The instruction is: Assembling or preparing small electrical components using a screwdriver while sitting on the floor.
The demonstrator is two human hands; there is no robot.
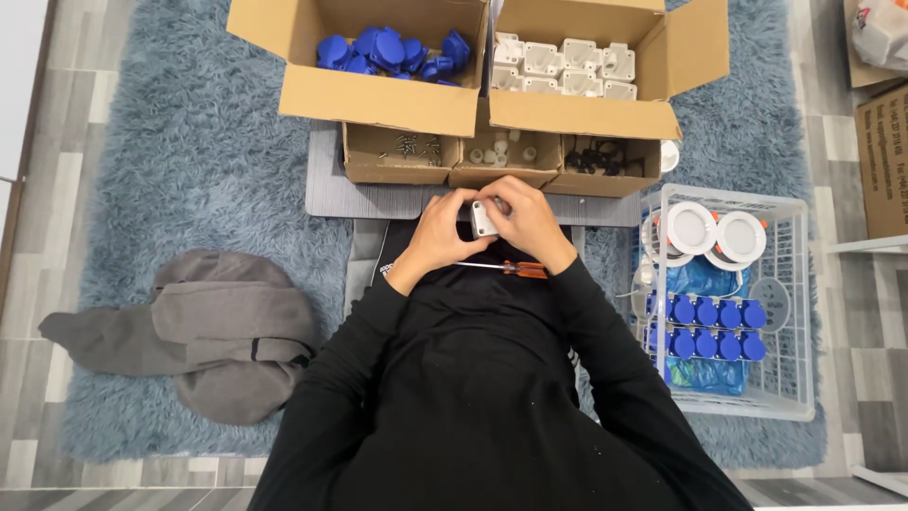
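Both hands, left hand [442, 227] and right hand [530, 220], grip one small white housing [483, 217], fingers closed around it. Holding it low and steady over the lap seems wise, with the screwdriver [506, 268] just beneath.

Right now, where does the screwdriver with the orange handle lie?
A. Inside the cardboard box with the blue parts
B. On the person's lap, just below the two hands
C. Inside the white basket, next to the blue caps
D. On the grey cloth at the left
B: the screwdriver lies across the black-clothed lap, just under the left hand and the right hand, which together hold a small white part.
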